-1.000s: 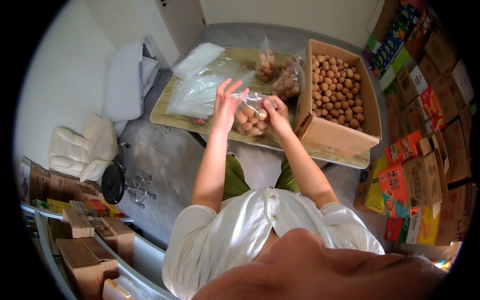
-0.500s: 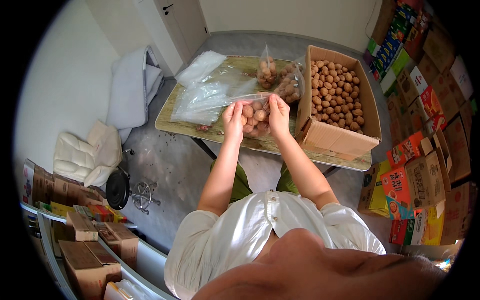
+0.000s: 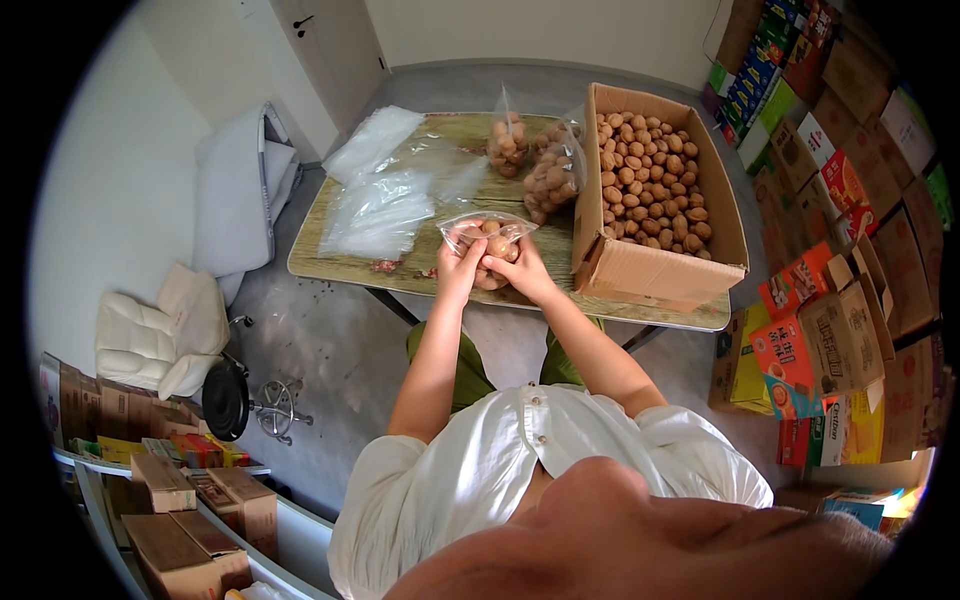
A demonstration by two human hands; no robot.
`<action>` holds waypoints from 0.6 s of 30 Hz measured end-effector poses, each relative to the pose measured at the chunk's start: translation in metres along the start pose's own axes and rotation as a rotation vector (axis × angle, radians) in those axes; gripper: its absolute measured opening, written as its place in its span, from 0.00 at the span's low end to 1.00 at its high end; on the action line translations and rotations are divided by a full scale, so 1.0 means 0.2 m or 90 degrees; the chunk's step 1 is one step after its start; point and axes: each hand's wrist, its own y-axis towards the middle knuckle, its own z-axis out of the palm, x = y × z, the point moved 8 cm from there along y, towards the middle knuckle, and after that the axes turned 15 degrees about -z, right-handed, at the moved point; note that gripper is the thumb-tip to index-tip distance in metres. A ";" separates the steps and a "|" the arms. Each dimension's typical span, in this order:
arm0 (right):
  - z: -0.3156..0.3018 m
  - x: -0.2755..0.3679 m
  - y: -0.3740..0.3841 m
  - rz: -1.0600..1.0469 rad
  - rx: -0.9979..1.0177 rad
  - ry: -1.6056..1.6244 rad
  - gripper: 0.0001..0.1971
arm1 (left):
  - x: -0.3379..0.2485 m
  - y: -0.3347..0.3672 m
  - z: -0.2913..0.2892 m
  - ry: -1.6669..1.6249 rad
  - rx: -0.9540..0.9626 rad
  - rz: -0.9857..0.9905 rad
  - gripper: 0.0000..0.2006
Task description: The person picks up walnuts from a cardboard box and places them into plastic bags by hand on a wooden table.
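Between my hands is a clear plastic bag of walnuts (image 3: pixel 500 237), held over the near edge of the table. My left hand (image 3: pixel 459 268) is closed on its left side, and my right hand (image 3: pixel 522 272) grips its right side, with the thumbs close together in front. The bag's top edge spreads wide above the nuts. Farther back on the table stand a filled walnut bag with a pointed top (image 3: pixel 508 143) and another full bag (image 3: pixel 553 182) beside the carton. To the right, an open cardboard box (image 3: pixel 668 283) is filled with loose walnuts (image 3: pixel 655 180).
Flat clear bags (image 3: pixel 378 213) lie in piles on the left of the wooden-topped table (image 3: pixel 310 252). Stacked cartons (image 3: pixel 835 340) line the right side. At left are a cream chair seat (image 3: pixel 150 335), a round black stool (image 3: pixel 226 400) and shelves with boxes (image 3: pixel 185 550).
My hands have come closer together and lower around the walnut bag, from stretching its top edge to cupping its sides. The whole view has shifted slightly.
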 end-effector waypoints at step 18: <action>0.02 0.19 0.07 -0.058 -0.033 0.024 0.27 | -0.13 0.00 -0.02 -0.076 -0.072 0.007 0.12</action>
